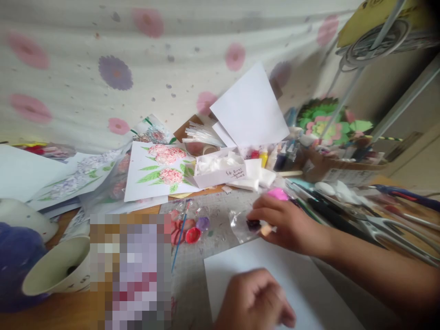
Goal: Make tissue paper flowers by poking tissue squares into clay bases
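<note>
My right hand [288, 224] reaches in from the right, fingers bent in a pinch at a small clear plastic bag [237, 224]. A small dark piece [253, 225] shows at the fingertips. Just behind the knuckles is a bright pink lump [277, 194]. Over a blank sheet of white paper [237, 261], my left hand [256, 298] is curled; whatever its fingers may hold is hidden. Left of the paper lie small paint pots [193, 235] in red, pink and purple, with a thin blue brush [177, 250] across them.
A grey cutting mat [220, 215] covers the desk. Behind stand a white box of tissue [220, 172] and a flower painting [161, 172]. Scissors [388, 233] and other tools lie at right. A cup [58, 270] stands at left beside a pixelated patch.
</note>
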`<move>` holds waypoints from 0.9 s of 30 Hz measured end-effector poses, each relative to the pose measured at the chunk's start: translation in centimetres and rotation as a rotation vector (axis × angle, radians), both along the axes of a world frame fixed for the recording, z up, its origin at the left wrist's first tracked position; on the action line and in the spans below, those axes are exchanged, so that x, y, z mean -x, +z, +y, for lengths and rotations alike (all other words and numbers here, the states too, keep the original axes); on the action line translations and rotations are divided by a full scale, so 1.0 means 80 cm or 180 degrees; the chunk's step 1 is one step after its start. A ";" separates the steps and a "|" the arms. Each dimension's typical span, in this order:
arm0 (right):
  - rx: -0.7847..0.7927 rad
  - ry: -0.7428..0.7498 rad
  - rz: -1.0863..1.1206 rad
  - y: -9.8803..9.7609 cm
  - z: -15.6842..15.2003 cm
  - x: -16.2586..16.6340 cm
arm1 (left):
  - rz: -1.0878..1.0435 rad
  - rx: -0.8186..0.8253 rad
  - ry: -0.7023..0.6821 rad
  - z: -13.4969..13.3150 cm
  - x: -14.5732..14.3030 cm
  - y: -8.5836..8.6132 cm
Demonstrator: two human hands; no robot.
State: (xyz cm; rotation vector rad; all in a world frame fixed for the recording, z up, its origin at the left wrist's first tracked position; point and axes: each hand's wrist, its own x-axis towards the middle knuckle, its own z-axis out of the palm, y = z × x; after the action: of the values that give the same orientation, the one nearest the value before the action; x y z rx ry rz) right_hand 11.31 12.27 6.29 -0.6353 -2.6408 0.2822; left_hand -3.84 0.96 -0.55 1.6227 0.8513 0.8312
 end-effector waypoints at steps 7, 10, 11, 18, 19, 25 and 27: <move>-0.0115 0.0035 0.0290 0.010 -0.060 -0.050 | -0.1717 0.1336 0.1090 0.000 -0.010 0.026; 0.0064 0.0088 0.0308 0.009 -0.065 -0.048 | -0.1524 0.1148 0.1028 -0.005 -0.011 0.030; 0.0159 0.0061 0.0337 0.008 -0.067 -0.048 | -0.1461 0.1150 0.1040 -0.006 -0.011 0.031; 0.1520 -0.0201 0.0820 0.013 -0.086 -0.051 | -0.1291 0.1161 0.0956 -0.006 -0.010 0.032; 0.1661 -0.0276 0.0904 0.014 -0.089 -0.048 | -0.1268 0.1151 0.0909 -0.006 -0.010 0.032; 0.1610 -0.0778 0.0853 0.013 -0.101 -0.023 | -0.0959 0.0716 0.0903 -0.007 -0.006 0.028; 0.1409 -0.0878 0.0827 0.012 -0.100 -0.018 | -0.0748 0.0502 0.0895 -0.007 -0.004 0.025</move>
State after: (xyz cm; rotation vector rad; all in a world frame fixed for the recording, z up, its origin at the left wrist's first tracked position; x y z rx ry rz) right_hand 12.79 4.29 7.23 -1.0143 -2.2182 0.8172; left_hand -3.56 0.38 1.43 1.2556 0.9629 1.0987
